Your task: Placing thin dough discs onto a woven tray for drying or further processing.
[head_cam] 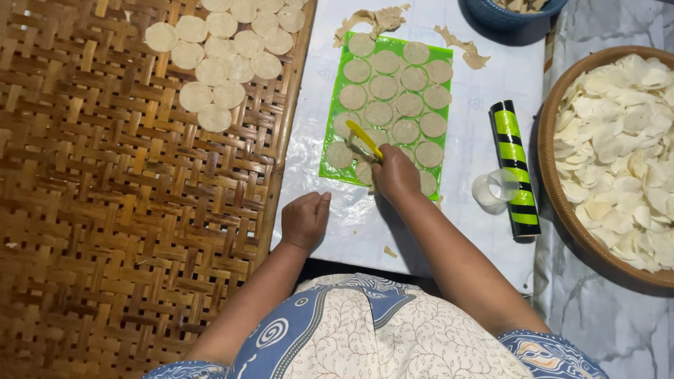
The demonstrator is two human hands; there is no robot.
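A green plastic sheet [393,43] lies on the white work surface [484,77], covered with several round cut dough discs [384,87]. My right hand [397,174] rests on the sheet's near edge and grips a thin yellow tool [364,139], whose tip points up-left among the discs. My left hand [306,219] sits curled on the white surface just left of the sheet, holding nothing. To the left, a large woven bamboo tray [119,210] carries several more dough discs [222,63] laid out at its far end.
A green-and-black striped rolling pin [514,165] lies right of the sheet with a clear plastic cup [493,188] beside it. A round basket [550,168] of pale dried chips fills the right. Dough scraps [372,20] and a blue bowl [507,15] sit at the far edge.
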